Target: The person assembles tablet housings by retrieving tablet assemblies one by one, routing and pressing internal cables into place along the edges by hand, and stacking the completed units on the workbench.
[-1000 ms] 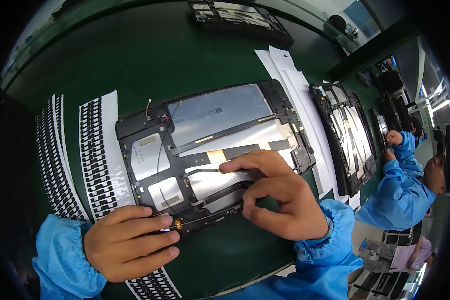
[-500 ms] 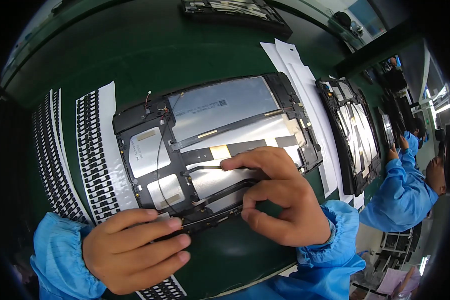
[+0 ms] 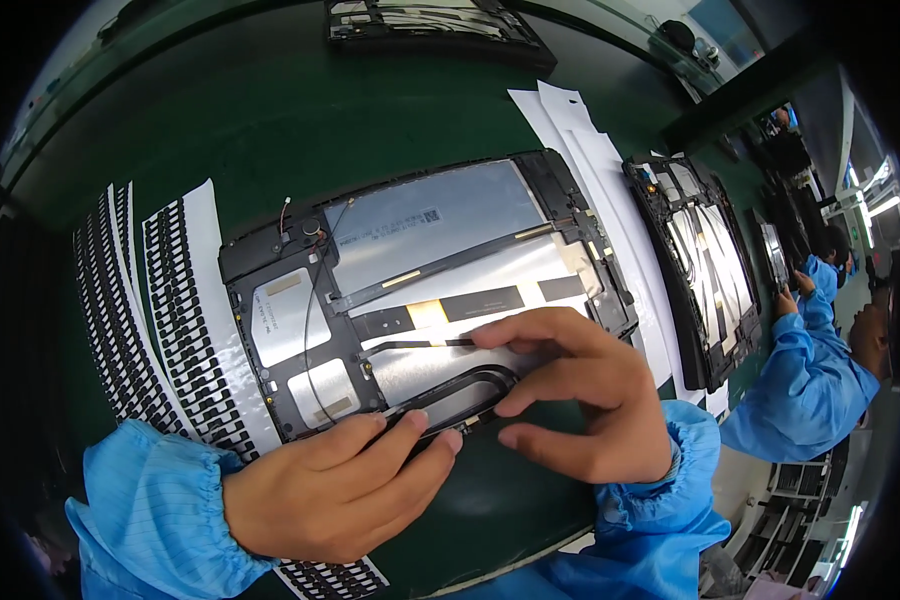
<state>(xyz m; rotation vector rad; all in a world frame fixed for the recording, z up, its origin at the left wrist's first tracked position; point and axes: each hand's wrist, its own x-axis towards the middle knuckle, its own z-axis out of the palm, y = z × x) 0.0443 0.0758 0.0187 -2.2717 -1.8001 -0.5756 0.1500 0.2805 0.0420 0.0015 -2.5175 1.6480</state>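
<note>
An opened flat electronic device [image 3: 440, 225] with a black frame, silver panels and thin cables lies before me on the green table. My left hand [image 3: 340, 490] rests at its near edge, fingers stretched out and fingertips on the black rim. My right hand [image 3: 590, 400] hovers over the near right part, fingers curved and apart. Its index fingertip touches the end of a narrow black strip [image 3: 410, 346] on the silver panel; whether the strip is fixed there I cannot tell. A curved black cable [image 3: 470, 378] runs beneath the thumb side.
Sheets of black die-cut pieces [image 3: 185, 320] lie to the left. White paper sheets [image 3: 610, 200] and a second opened device [image 3: 705, 270] are on the right. Another device [image 3: 440, 25] sits at the far side. A co-worker in blue sleeves [image 3: 805, 380] works farther right.
My left hand has moved right along the near edge, its fingers closer together. My right hand has shifted slightly right, its fingers still curved. The view has shifted a little.
</note>
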